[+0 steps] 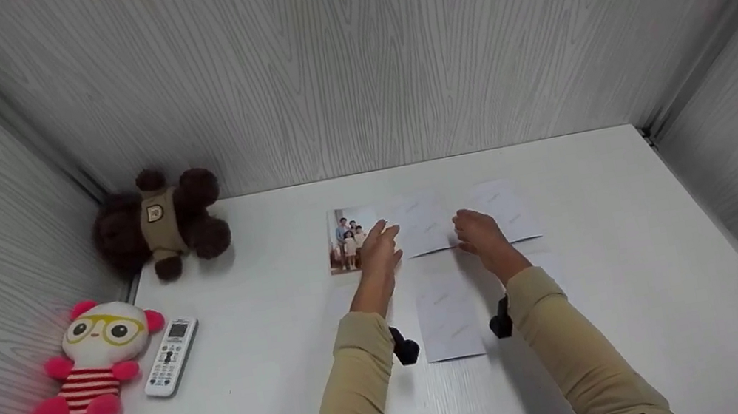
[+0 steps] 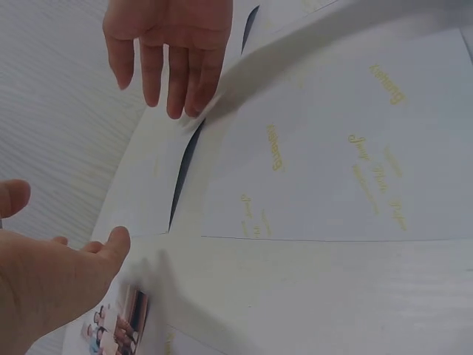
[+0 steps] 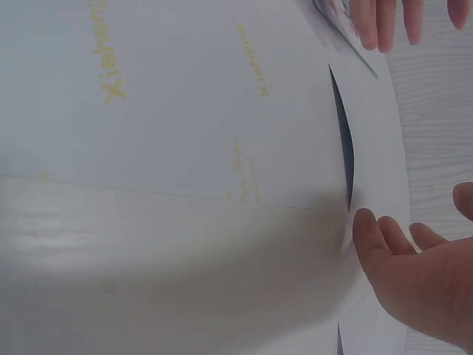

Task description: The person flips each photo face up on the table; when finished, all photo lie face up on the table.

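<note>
A person in tan sleeves reaches both hands over a white table (image 1: 636, 282) set inside grey wood-grain walls. Several photo prints lie in loose rows at the middle of the table. One photo (image 1: 347, 239) is face up and shows a group of people; it lies at the left end of the far row. The left hand (image 1: 380, 250) hovers at that photo's right edge with its fingers straight and spread, holding nothing. Just right of it lies a blank-backed print (image 1: 426, 227), and beyond that another print (image 1: 506, 208), also face down, with faint yellow lettering on its back. The right hand (image 1: 480, 233) is between these two prints with relaxed fingers, its fingertips at a print's lifted edge; no firm grip is visible. A nearer print (image 1: 449, 315) lies between the forearms. Well apart, at the table's left edge, are a brown teddy (image 1: 160, 223), a pink doll (image 1: 94, 358) with yellow glasses, and a white remote (image 1: 171, 355).
</note>
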`<state>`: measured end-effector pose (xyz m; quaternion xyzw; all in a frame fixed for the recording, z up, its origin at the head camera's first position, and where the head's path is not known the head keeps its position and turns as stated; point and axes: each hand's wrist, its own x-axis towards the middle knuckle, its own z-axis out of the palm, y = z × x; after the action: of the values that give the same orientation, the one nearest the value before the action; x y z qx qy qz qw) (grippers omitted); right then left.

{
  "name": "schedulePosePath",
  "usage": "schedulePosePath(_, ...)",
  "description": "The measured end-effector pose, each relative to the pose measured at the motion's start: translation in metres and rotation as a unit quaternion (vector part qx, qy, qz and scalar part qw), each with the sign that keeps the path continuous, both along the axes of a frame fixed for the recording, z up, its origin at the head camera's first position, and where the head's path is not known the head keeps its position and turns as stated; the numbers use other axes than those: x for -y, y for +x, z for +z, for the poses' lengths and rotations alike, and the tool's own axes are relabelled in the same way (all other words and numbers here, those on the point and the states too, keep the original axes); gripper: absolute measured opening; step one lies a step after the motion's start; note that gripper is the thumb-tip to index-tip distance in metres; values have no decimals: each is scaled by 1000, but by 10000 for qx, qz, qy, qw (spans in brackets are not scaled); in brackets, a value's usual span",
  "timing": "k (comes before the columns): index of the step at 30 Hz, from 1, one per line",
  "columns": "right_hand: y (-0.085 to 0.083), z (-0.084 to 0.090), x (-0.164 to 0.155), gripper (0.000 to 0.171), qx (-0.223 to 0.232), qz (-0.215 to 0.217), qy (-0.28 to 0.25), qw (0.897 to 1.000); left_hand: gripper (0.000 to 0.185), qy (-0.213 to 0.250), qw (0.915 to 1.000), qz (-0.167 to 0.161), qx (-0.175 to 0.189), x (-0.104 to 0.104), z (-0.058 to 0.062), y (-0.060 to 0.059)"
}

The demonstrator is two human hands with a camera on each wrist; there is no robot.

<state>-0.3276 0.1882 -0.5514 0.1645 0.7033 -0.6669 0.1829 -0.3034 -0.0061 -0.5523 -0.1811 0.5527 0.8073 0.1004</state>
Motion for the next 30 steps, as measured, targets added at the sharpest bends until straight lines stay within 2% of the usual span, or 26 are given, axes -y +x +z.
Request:
schedulePosePath(7,3,-3,-2,60,-102,87,117,9998,62,-133,9995,-173,219,-2,-8,4)
schedulePosePath(15,5,-2,-3,59,-173,-37,-179,9997,63,168,9987,-236,413,-7,-9,9)
schedulePosePath(22,4,-1,-2,61,88,0,-254,9996,62,367,9978,-225,496,-10,-12,9)
schedulePosePath(30,1,-7,-2,57,315,-202,-180,9991,57,401,9972,-54,624,-13,-16,6)
